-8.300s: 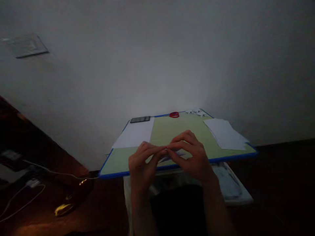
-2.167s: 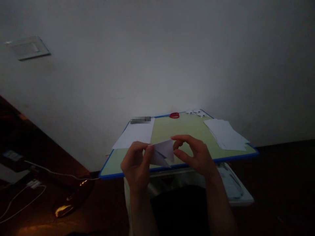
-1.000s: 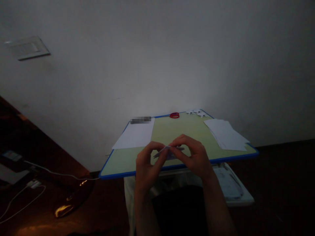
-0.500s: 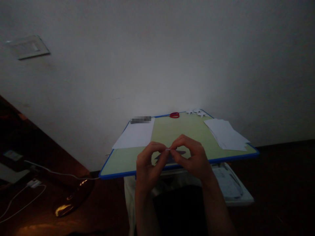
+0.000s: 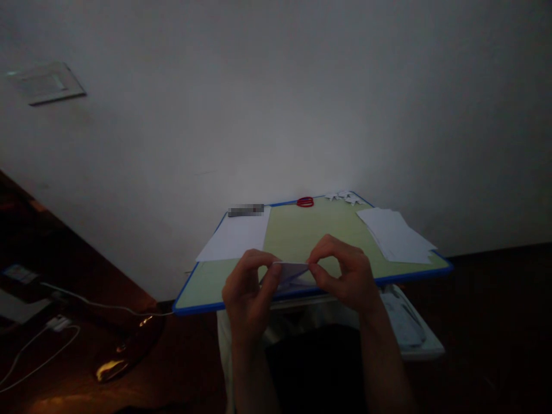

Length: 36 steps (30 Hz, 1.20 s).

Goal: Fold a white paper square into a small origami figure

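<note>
A small folded piece of white paper point(image 5: 294, 272) is stretched between my two hands over the front edge of the green table point(image 5: 308, 230). My left hand point(image 5: 251, 290) pinches its left end between thumb and forefinger. At the right corner, my right hand point(image 5: 345, 275) grips it in the same kind of pinch. The paper's upper edge runs straight and level, and its lower part hangs in shadow with a crease showing. My left fingers hide part of its left side.
Red-handled scissors point(image 5: 305, 202) lie at the back edge. Several folded paper pieces point(image 5: 344, 197) sit at the back right, with a stack of white sheets point(image 5: 394, 236) in front. More white paper point(image 5: 237, 236) lies left under a blurred dark object point(image 5: 245, 210). An open drawer point(image 5: 407, 325) juts out below.
My hands have moved apart, the left one leftward and the right one rightward. More of the folded paper's flat face and upper edge now shows between them.
</note>
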Tool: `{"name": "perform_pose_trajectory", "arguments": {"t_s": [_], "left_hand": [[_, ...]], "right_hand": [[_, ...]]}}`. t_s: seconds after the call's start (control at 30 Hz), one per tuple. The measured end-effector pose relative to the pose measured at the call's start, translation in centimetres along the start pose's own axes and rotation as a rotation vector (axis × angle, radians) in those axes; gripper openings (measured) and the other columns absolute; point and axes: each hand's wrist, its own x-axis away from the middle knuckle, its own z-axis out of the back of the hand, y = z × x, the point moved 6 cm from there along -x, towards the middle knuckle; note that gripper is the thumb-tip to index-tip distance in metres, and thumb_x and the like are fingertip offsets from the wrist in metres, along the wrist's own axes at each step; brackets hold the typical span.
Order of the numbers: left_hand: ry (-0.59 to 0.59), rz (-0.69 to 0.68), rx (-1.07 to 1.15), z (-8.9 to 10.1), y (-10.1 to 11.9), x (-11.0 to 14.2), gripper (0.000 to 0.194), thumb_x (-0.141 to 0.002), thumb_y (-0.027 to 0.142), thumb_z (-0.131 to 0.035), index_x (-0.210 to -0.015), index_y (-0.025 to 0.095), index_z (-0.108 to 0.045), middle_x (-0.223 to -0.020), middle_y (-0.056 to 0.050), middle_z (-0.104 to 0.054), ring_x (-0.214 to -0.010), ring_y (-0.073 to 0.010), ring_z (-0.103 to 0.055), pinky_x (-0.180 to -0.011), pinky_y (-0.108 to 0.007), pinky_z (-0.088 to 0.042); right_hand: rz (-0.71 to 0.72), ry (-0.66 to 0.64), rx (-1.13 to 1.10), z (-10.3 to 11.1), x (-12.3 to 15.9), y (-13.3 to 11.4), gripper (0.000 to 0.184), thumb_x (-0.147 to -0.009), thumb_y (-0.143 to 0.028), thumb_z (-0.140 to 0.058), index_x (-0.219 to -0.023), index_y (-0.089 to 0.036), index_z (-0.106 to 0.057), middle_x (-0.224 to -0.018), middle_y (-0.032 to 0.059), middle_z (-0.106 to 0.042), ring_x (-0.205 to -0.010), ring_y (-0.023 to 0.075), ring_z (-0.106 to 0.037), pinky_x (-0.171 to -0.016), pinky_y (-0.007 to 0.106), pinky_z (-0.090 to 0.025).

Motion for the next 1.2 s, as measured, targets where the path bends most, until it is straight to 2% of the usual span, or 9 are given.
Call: {"name": "perform_pose_trajectory", "arguments": {"t_s": [0.27, 0.33, 0.37, 0.5, 0.63, 0.8, 0.93, 1.07, 1.2], "left_hand": [[0.082, 0.052, 0.008, 0.1, -0.5, 0.1, 0.008, -0.089, 0.013, -0.071, -0.088, 0.02, -0.068, -0.082, 0.0, -0.064, -0.077, -0.0122, -0.059, -0.067, -0.022, -0.047], [0.129, 0.097, 0.015, 0.4, -1.0, 0.2, 0.006, -0.089, 0.015, -0.072, -0.089, 0.02, -0.069, -0.081, 0.001, -0.064, -0.075, -0.0112, -0.059, -0.065, -0.02, -0.047], [0.155, 0.116, 0.01, 0.6, -1.2, 0.2, 0.005, -0.089, 0.017, -0.073, -0.089, 0.02, -0.069, -0.081, 0.001, -0.064, -0.073, -0.0109, -0.06, -0.064, -0.02, -0.047], [0.253, 0.178, -0.038, 1.5, -1.8, 0.3, 0.009, -0.087, 0.025, -0.076, -0.088, 0.019, -0.07, -0.08, 0.001, -0.066, -0.072, -0.0115, -0.063, -0.064, -0.02, -0.049], [0.304, 0.257, -0.068, 2.0, -2.3, 0.5, 0.015, -0.086, 0.032, -0.077, -0.091, 0.019, -0.071, -0.083, 0.0, -0.069, -0.073, -0.0127, -0.065, -0.064, -0.02, -0.049], [0.181, 0.385, -0.041, 1.3, -2.9, 0.6, 0.027, -0.088, 0.034, -0.076, -0.112, 0.023, -0.073, -0.085, -0.001, -0.07, -0.073, -0.0126, -0.064, -0.061, -0.02, -0.048], [0.073, 0.429, -0.044, 0.5, -2.8, 0.4, 0.028, -0.088, 0.035, -0.076, -0.113, 0.023, -0.075, -0.084, -0.001, -0.07, -0.072, -0.0128, -0.064, -0.063, -0.02, -0.049], [-0.059, 0.468, -0.045, -0.3, -3.1, 0.3, 0.026, -0.091, 0.037, -0.072, -0.111, 0.022, -0.077, -0.104, -0.008, -0.076, -0.093, -0.0206, -0.071, -0.074, -0.027, -0.056], [-0.171, 0.331, -0.111, -0.7, -2.6, -0.1, 0.025, -0.098, 0.036, -0.062, -0.114, 0.026, -0.078, -0.136, -0.01, -0.068, -0.123, -0.0269, -0.064, -0.094, -0.037, -0.055]], "right_hand": [[-0.026, 0.005, -0.026, 0.0, 0.2, 0.4, 0.013, -0.088, -0.009, -0.066, -0.085, -0.021, -0.068, -0.079, 0.0004, -0.066, -0.075, 0.0164, -0.061, -0.07, 0.032, -0.047], [-0.032, -0.012, -0.056, 0.1, 0.3, 0.5, 0.009, -0.09, -0.015, -0.068, -0.094, -0.022, -0.07, -0.085, 0.0016, -0.068, -0.08, 0.0181, -0.063, -0.074, 0.034, -0.049], [-0.035, -0.032, -0.066, 0.1, 0.5, 0.6, 0.014, -0.089, -0.019, -0.071, -0.103, -0.023, -0.071, -0.089, 0.0023, -0.069, -0.084, 0.0192, -0.063, -0.077, 0.035, -0.049], [-0.062, -0.119, -0.063, -0.2, 1.0, 0.7, 0.071, -0.079, -0.027, -0.084, -0.144, -0.029, -0.055, -0.109, 0.0042, -0.07, -0.096, 0.0223, -0.063, -0.087, 0.039, -0.051], [-0.06, -0.133, -0.036, -0.7, 1.2, 0.6, 0.074, -0.083, -0.02, -0.081, -0.149, -0.032, -0.049, -0.11, 0.0035, -0.07, -0.097, 0.0212, -0.064, -0.091, 0.039, -0.052], [0.006, -0.148, -0.033, -1.3, 0.9, 0.4, 0.046, -0.089, -0.016, -0.076, -0.132, -0.03, -0.066, -0.102, 0.0033, -0.071, -0.093, 0.0196, -0.066, -0.083, 0.036, -0.054], [0.01, -0.111, -0.054, -1.1, 0.6, 0.5, 0.037, -0.09, -0.013, -0.074, -0.124, -0.028, -0.07, -0.098, 0.0027, -0.071, -0.088, 0.0178, -0.066, -0.077, 0.033, -0.054], [0.004, -0.099, -0.054, -0.9, 0.5, 0.5, 0.036, -0.091, -0.013, -0.073, -0.124, -0.028, -0.07, -0.097, 0.0025, -0.07, -0.088, 0.0178, -0.066, -0.076, 0.033, -0.054], [-0.007, -0.055, -0.034, -0.8, 0.2, 0.7, 0.034, -0.091, -0.014, -0.074, -0.122, -0.028, -0.071, -0.093, 0.0015, -0.068, -0.086, 0.0172, -0.064, -0.077, 0.033, -0.053]]}}
